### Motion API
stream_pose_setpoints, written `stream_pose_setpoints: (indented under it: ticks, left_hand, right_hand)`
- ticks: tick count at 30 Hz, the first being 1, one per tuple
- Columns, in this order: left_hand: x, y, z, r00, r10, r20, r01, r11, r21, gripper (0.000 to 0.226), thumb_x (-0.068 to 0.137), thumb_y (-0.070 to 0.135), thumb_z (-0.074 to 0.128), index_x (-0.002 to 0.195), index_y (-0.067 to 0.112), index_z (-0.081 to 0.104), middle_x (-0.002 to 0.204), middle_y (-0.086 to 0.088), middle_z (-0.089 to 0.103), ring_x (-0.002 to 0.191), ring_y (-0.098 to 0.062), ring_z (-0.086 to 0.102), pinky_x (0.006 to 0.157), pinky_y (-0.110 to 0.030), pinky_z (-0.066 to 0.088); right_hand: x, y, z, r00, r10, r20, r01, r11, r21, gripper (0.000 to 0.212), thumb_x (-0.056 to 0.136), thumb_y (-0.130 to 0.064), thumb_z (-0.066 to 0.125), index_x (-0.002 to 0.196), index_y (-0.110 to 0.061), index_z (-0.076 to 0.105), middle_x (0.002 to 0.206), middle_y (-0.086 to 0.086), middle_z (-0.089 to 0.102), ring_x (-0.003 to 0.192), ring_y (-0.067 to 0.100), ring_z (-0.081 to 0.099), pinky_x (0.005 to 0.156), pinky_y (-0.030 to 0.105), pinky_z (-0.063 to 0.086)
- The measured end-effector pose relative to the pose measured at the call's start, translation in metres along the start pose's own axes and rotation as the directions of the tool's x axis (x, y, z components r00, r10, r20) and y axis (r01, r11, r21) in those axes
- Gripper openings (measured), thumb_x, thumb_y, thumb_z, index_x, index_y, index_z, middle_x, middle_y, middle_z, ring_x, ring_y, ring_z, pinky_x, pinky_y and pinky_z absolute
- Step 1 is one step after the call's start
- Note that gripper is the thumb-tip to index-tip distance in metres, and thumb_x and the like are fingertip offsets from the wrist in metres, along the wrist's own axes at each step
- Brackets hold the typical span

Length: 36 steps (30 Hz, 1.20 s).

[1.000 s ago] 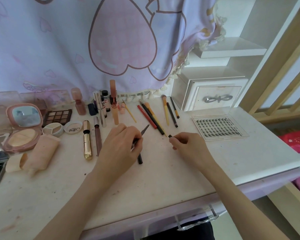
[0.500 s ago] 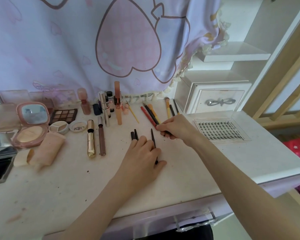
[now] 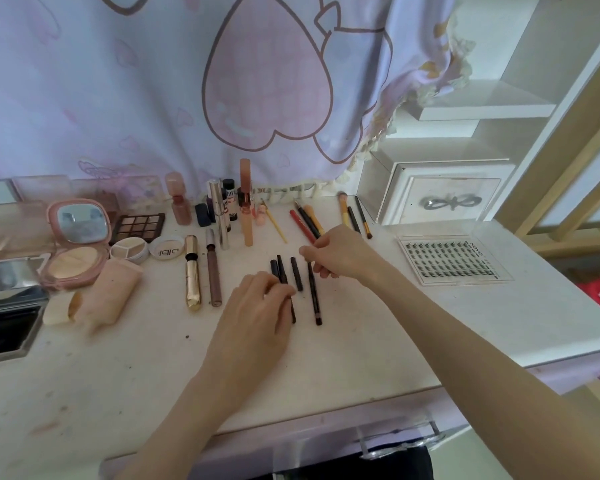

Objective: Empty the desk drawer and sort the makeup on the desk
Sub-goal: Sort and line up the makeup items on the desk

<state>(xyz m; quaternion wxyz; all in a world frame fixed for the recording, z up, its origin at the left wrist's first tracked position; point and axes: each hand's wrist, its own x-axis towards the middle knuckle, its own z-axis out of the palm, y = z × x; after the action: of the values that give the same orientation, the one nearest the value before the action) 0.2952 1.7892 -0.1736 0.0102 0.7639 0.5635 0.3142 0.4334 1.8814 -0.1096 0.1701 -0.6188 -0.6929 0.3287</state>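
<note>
Black pencils point(image 3: 297, 273) now lie in a tidy row mid-desk; a second ago I had them bunched in my left hand point(image 3: 257, 318) and one pinched in the right hand point(image 3: 340, 252). Both hands have shifted up toward the back edge since then.

Head view, only one:
- Left hand lies over the near ends of two pencils, fingers curled on them, lining them up.
- Right hand pinches the top of the long pencil point(image 3: 314, 296), which lies flat on the desk point(image 3: 395, 341), rightmost in the row.
- My read: liner group nearly sorted, next to the gold tube point(image 3: 193, 271) and brown tube point(image 3: 213, 268).

Containers:
- Drawer point(image 3: 326, 448) under the front edge: inside not visible, can't tell if empty.
- Lash tray point(image 3: 454, 259) at the right edge, rows of lashes inside.
- Pink compact point(image 3: 75, 244) at the left edge, open, powder pan showing; shadow palette point(image 3: 139, 226) behind it, open.
- White box point(image 3: 444, 197) at the back right corner, closed.
</note>
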Motion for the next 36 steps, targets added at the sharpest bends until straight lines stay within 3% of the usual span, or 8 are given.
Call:
stream_pose_setpoints:
  ticks: [2,5,9,19,23,29,32,36]
  left_hand:
    - [0.0,-0.008,-0.002,0.997,-0.072,0.0,0.072,0.997,-0.012,0.022,0.085,0.008,0.059,0.107,0.008,0.063,0.1,-0.007,0.056,0.089,-0.022,0.056,0.074,-0.027,0.044]
    - [0.001,-0.014,0.002,0.991,-0.119,0.068,0.12,0.993,-0.018,0.036,0.088,0.014,0.058,0.123,0.006,0.055,0.116,-0.009,0.055,0.103,-0.025,0.056,0.087,-0.031,0.044]
    - [0.002,-0.016,0.01,0.985,-0.131,0.11,0.129,0.991,0.021,0.04,0.087,0.015,0.061,0.123,0.0,0.055,0.12,-0.014,0.057,0.111,-0.029,0.055,0.095,-0.031,0.039]
    - [0.002,-0.018,0.012,0.992,-0.078,0.102,0.073,0.996,0.052,0.054,0.088,0.034,0.029,0.121,0.002,0.057,0.115,-0.011,0.061,0.109,-0.029,0.057,0.09,-0.039,0.045]
    - [0.002,-0.018,0.012,0.99,-0.089,0.109,0.085,0.995,0.046,0.048,0.091,0.03,0.034,0.128,0.004,0.052,0.123,-0.01,0.058,0.118,-0.028,0.051,0.098,-0.038,0.039]
    - [0.002,-0.017,0.011,0.985,-0.12,0.123,0.122,0.993,-0.005,0.042,0.097,0.02,0.041,0.137,0.008,0.04,0.133,-0.006,0.048,0.126,-0.021,0.041,0.104,-0.03,0.029]
    - [0.004,-0.016,0.009,0.98,-0.146,0.132,0.152,0.988,-0.037,0.043,0.097,0.021,0.039,0.139,0.013,0.036,0.135,-0.002,0.045,0.128,-0.015,0.037,0.105,-0.025,0.025]
    - [0.005,-0.017,0.008,0.976,-0.185,0.115,0.196,0.976,-0.09,0.041,0.097,0.02,0.038,0.138,0.013,0.037,0.135,-0.002,0.045,0.126,-0.014,0.037,0.103,-0.021,0.023]
  right_hand:
    - [-0.009,0.009,-0.001,0.998,-0.023,-0.055,0.023,1.0,0.013,0.031,0.093,-0.021,0.053,0.095,0.007,0.069,0.084,0.017,0.07,0.067,0.018,0.06,0.071,0.025,0.053]
    - [-0.028,0.023,0.004,0.999,-0.032,-0.028,0.031,0.999,-0.011,0.025,0.093,-0.02,0.055,0.104,-0.004,0.069,0.088,0.007,0.069,0.072,0.013,0.058,0.078,0.023,0.046]
    - [-0.037,0.029,0.015,0.999,-0.037,0.034,0.038,0.999,-0.036,0.032,0.093,-0.021,0.055,0.123,-0.014,0.061,0.12,0.004,0.063,0.103,0.013,0.057,0.083,0.017,0.037]
    - [-0.027,0.024,0.026,0.99,-0.134,0.037,0.138,0.981,-0.139,0.032,0.097,-0.018,0.044,0.125,-0.016,0.06,0.122,0.003,0.063,0.112,0.016,0.055,0.085,0.016,0.034]
    - [-0.021,0.026,0.026,0.989,-0.15,0.002,0.149,0.977,-0.15,0.031,0.098,-0.017,0.043,0.122,-0.015,0.063,0.122,0.003,0.064,0.111,0.017,0.057,0.087,0.017,0.037]
    - [0.01,0.022,0.019,0.943,-0.157,-0.293,0.072,0.957,-0.282,0.027,0.095,-0.023,0.049,0.117,-0.01,0.06,0.113,0.008,0.06,0.094,0.019,0.057,0.075,0.026,0.042]
    - [0.028,0.018,0.02,0.941,-0.197,-0.275,0.037,0.868,-0.494,0.028,0.095,-0.025,0.049,0.115,-0.006,0.056,0.114,0.011,0.054,0.106,0.025,0.051,0.076,0.032,0.042]
    - [0.043,0.01,0.024,0.963,-0.134,-0.233,-0.014,0.84,-0.542,0.024,0.094,-0.018,0.047,0.109,-0.003,0.057,0.112,0.013,0.053,0.105,0.029,0.052,0.07,0.031,0.039]
